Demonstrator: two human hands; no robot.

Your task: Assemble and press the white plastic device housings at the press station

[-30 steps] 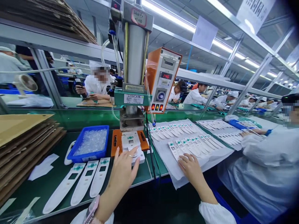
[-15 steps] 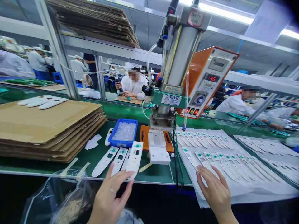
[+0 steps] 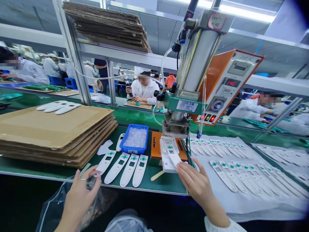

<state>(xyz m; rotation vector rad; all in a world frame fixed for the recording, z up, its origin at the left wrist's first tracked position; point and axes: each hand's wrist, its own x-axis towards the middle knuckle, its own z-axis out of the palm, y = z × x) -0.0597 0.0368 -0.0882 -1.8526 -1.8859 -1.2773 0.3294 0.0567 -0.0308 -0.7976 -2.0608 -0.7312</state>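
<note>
My left hand point(image 3: 83, 187) pinches the lower end of a white plastic casing point(image 3: 106, 162) at the left end of a row on the green bench. Beside it lie three similar casings point(image 3: 129, 170), each with a square window and green marking near the top. My right hand point(image 3: 194, 178) grips the near end of another white casing point(image 3: 173, 154), tilted over the white fixture point(image 3: 166, 162) beneath the press point(image 3: 177, 124). Whether this casing is seated in the fixture, I cannot tell.
A blue tray point(image 3: 134, 149) of small clear pieces stands behind the row. Stacked cardboard point(image 3: 55, 129) is at left, a wooden stick point(image 3: 157, 176) near the fixture. Several casings lie in rows on white sheeting point(image 3: 217, 206) at right. A co-worker point(image 3: 144, 88) sits opposite.
My right hand has moved left from the sheeting, bringing a casing over the fixture. My left hand has shifted left and now holds a casing at the row's end. The view has shifted slightly.
</note>
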